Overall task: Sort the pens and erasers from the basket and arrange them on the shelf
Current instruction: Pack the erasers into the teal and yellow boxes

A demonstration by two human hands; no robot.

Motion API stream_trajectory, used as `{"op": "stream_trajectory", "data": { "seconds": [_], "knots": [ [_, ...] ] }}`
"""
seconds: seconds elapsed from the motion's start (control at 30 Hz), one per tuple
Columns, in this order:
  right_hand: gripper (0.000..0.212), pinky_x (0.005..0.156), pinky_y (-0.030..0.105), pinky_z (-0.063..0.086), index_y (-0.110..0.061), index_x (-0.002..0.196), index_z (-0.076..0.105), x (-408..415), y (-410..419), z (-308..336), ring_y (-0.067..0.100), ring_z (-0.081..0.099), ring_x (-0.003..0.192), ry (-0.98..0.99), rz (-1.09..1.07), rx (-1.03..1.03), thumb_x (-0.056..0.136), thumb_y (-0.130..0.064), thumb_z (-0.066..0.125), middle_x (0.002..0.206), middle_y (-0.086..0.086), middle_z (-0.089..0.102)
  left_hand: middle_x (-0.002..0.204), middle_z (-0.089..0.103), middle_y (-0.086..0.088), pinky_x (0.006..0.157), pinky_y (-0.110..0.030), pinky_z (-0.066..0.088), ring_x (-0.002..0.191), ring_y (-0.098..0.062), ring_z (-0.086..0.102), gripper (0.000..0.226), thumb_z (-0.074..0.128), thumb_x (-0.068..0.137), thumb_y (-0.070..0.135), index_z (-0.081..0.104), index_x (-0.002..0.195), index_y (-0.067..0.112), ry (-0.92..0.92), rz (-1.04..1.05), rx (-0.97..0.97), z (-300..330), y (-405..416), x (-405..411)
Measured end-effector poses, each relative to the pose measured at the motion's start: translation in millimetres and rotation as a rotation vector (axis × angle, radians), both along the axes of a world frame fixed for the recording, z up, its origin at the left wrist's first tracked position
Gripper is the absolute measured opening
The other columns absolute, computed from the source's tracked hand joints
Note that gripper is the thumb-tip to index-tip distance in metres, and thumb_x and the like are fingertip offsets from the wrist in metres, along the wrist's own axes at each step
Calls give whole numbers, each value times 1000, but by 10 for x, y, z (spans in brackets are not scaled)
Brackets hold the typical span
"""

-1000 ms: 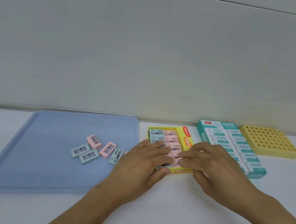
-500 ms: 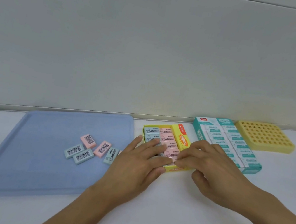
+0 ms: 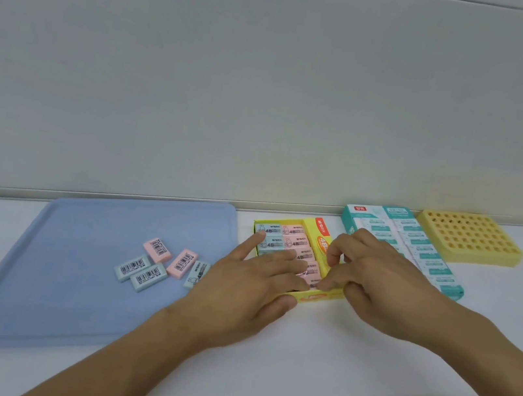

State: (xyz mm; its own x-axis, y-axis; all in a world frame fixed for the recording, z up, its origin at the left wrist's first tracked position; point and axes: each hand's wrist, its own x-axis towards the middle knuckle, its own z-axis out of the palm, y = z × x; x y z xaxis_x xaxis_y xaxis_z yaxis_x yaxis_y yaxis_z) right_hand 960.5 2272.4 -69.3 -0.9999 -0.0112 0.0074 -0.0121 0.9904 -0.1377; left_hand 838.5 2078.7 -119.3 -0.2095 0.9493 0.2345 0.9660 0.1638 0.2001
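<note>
**Both hands at the yellow eraser box**

While the left hand (image 3: 249, 285) lies flat with straight fingers across the pink and blue erasers (image 3: 293, 247) packed in the open yellow eraser box (image 3: 316, 297), its thumb rests against the box's near wall and its forefinger points toward the far left corner. Just right of it, the right hand (image 3: 373, 284) has its fingers curled, the tips pinching at the near right end of the packed rows, where a pink eraser meets the box's folded yellow lid (image 3: 320, 238); whether it actually holds an eraser or only touches the edge cannot be told. The two hands nearly meet over the box.

Left of the left hand lies a pale blue tray (image 3: 33, 291) on the white shelf (image 3: 313, 360). Five loose erasers rest on the tray near that hand's wrist side: two pink ones (image 3: 157, 250) and two blue ones (image 3: 142, 273) with barcodes up, and one more blue eraser (image 3: 196, 273) closest to the hand, partly hidden behind it.

Beyond the right hand, just beside the yellow box, stands a teal-and-white eraser box (image 3: 417, 243) filled with rows of wrapped erasers. Farther right, touching or almost touching it, sits a yellow perforated pen holder (image 3: 469, 237), its holes unfilled.
</note>
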Motion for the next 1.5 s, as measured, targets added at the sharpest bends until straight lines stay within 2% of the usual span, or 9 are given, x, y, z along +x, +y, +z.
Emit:
{"op": "stream_trajectory", "data": {
  "seconds": [0.17,0.53,0.77,0.87,0.97,1.1,1.3,1.4,1.5],
  "knots": [
    [36,86,33,39,-38,105,71,-19,-13,1,8,39,99,4,-22,-38,92,-16,47,110,-15,52,134,58,8,119,-32,11,125,-10,52,37,36,99,41,62,121,28,31,-24,-6,69,45,9],
    [38,89,34,39,-36,107,71,-75,-24,33,11,40,103,-80,-26,-12,93,-15,43,113,-12,49,159,24,10,120,-26,-7,147,-7,15,51,26,99,58,36,145,40,19,1,-91,36,63,-62],
    [31,80,29,41,-37,110,70,49,-147,-103,11,42,106,105,-42,74,92,-24,49,112,-13,52,137,54,7,120,-33,-1,131,-10,43,58,20,95,62,58,128,32,146,-26,-84,145,144,-75],
    [32,81,34,47,-33,104,74,125,-133,-140,19,53,114,176,23,147,79,-16,64,119,-9,62,143,49,9,121,-36,-7,138,-7,35,61,18,95,65,49,136,34,123,-44,-102,154,134,-151],
    [37,88,34,40,-33,107,72,108,-85,-134,19,45,125,153,42,84,81,-16,54,130,-9,57,153,38,13,121,-39,-8,146,-4,19,60,17,96,64,43,141,37,123,-50,-127,120,118,-248],
    [35,98,30,31,-36,111,69,5,5,-127,6,25,129,65,35,43,91,-22,44,139,-17,43,147,44,13,121,-41,-3,140,-1,27,59,16,95,64,50,136,37,89,-46,-129,113,154,-292],
    [23,96,37,39,-33,107,72,-134,81,-122,9,43,110,297,-118,-266,92,-21,59,113,-11,60,154,33,17,121,-36,-7,144,3,16,64,19,92,68,35,146,37,3,33,-36,109,152,-305],
    [26,104,37,33,-38,117,67,-269,66,-123,10,34,123,207,-129,-164,92,-40,59,131,-10,53,160,19,16,121,-35,-6,145,8,3,70,16,91,71,21,151,35,-140,190,60,113,91,-314],
    [39,111,38,25,-44,127,58,-409,25,-122,12,18,136,19,-102,-78,89,-52,58,149,-12,35,156,21,22,121,-32,-5,142,13,5,68,17,90,68,25,150,36,-250,279,155,146,-60,-323]
  ]
}}
